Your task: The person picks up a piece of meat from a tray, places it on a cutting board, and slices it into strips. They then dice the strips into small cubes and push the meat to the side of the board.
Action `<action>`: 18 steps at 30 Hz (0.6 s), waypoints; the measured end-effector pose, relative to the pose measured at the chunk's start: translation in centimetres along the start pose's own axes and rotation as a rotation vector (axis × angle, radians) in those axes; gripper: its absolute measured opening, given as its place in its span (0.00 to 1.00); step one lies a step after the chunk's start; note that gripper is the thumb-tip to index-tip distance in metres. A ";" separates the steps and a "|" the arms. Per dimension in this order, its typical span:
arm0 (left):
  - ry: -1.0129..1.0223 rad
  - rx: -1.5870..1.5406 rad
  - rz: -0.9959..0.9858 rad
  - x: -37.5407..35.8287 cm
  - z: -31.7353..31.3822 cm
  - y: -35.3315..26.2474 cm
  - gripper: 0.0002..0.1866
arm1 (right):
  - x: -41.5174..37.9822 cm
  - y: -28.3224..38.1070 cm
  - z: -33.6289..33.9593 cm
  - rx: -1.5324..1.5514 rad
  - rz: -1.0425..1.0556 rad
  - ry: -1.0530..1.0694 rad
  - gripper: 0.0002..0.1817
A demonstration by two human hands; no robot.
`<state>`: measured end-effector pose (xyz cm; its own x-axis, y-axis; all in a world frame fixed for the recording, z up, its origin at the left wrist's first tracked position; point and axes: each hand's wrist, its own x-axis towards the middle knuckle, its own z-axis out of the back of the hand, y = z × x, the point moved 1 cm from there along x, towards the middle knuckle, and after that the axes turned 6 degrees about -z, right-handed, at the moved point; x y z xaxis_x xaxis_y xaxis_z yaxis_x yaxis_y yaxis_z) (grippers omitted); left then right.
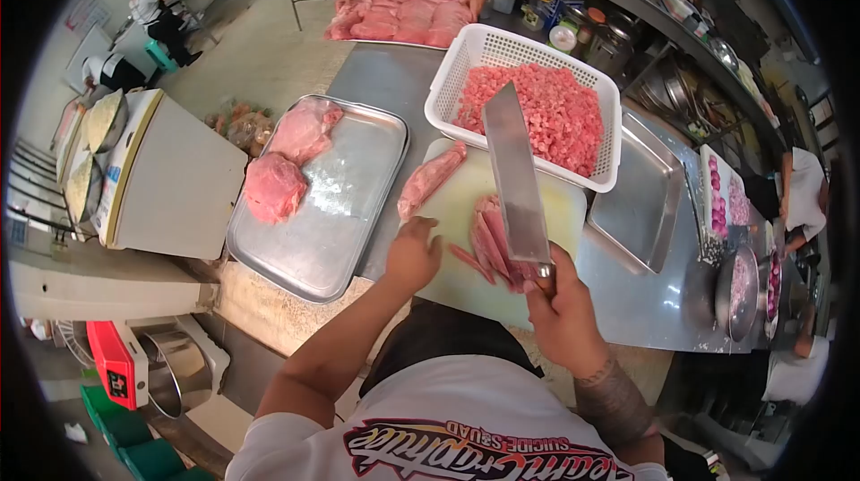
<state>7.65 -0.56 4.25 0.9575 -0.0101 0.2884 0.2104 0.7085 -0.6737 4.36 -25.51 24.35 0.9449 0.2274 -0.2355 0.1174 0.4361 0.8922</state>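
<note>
My right hand (566,315) is wrapped round the handle of a cleaver (512,176), its broad blade raised over the cutting board (560,217). Beneath the blade lie strips of sliced raw meat (488,235), partly hidden by it. My left hand (414,255) is at the board's left edge, fingers loosely bent and apart, holding nothing. Just beyond its fingertips rests a long piece of raw meat (432,180); whether they touch is hard to tell.
A white perforated basket (445,78) of diced meat (546,114) overlaps the board's far edge. To the left, a metal tray (345,226) carries two chunks of meat (276,187). Another metal tray (627,228) lies right. Opposite, a person holds a tray of meat slabs (403,15).
</note>
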 end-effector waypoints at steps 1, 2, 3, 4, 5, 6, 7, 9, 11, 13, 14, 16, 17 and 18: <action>-0.024 0.057 0.032 -0.9 1.2 0.8 0.16 | 0.7 0.0 -0.7 0.049 0.007 0.017 0.26; -0.048 0.113 0.063 -1.8 2.3 1.6 0.16 | 1.4 0.1 -1.2 0.022 -0.036 0.031 0.24; -0.061 0.150 0.081 -2.6 3.4 2.5 0.16 | 2.4 0.2 -2.1 0.084 0.019 0.040 0.24; -0.074 0.187 0.098 -3.4 4.6 3.6 0.16 | 3.7 0.1 -3.1 0.147 0.075 0.049 0.24; -0.083 0.225 0.113 -4.3 5.6 4.6 0.16 | 4.9 0.2 -4.1 0.175 0.075 0.064 0.23; -0.106 0.266 0.120 -5.5 6.3 5.9 0.16 | 6.0 0.3 -5.1 0.203 0.075 0.079 0.23; -0.127 0.308 0.123 -6.4 6.8 7.3 0.17 | 7.3 0.7 -6.0 0.196 0.023 0.098 0.22; -0.121 0.279 0.172 -7.6 7.5 9.1 0.17 | 10.6 0.6 -8.4 0.163 0.035 0.061 0.19; -0.054 0.140 0.270 -7.6 8.5 9.6 0.18 | 15.2 -0.1 -11.3 0.080 0.113 -0.035 0.14; 0.058 0.136 0.250 -6.5 9.8 8.8 0.18 | 20.0 0.7 -13.2 -0.070 0.111 -0.102 0.16; 0.121 0.129 0.231 -6.3 10.3 8.9 0.18 | 22.5 1.5 -13.9 -0.163 0.091 -0.123 0.19; 0.221 0.113 0.205 -5.8 11.0 9.5 0.19 | 27.2 2.8 -15.4 -0.187 0.053 -0.163 0.19; 0.258 0.081 0.219 -5.5 11.5 9.7 0.19 | 29.5 3.2 -16.1 -0.253 0.047 -0.179 0.19; 0.297 0.049 0.233 -5.2 12.1 9.8 0.19 | 31.7 3.4 -16.6 -0.320 0.038 -0.194 0.19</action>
<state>2.39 14.95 4.40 0.9956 -0.0438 -0.0829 -0.0223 0.7486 -0.6627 29.60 -2.32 13.56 0.9907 0.0927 -0.0993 0.0084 0.6878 0.7258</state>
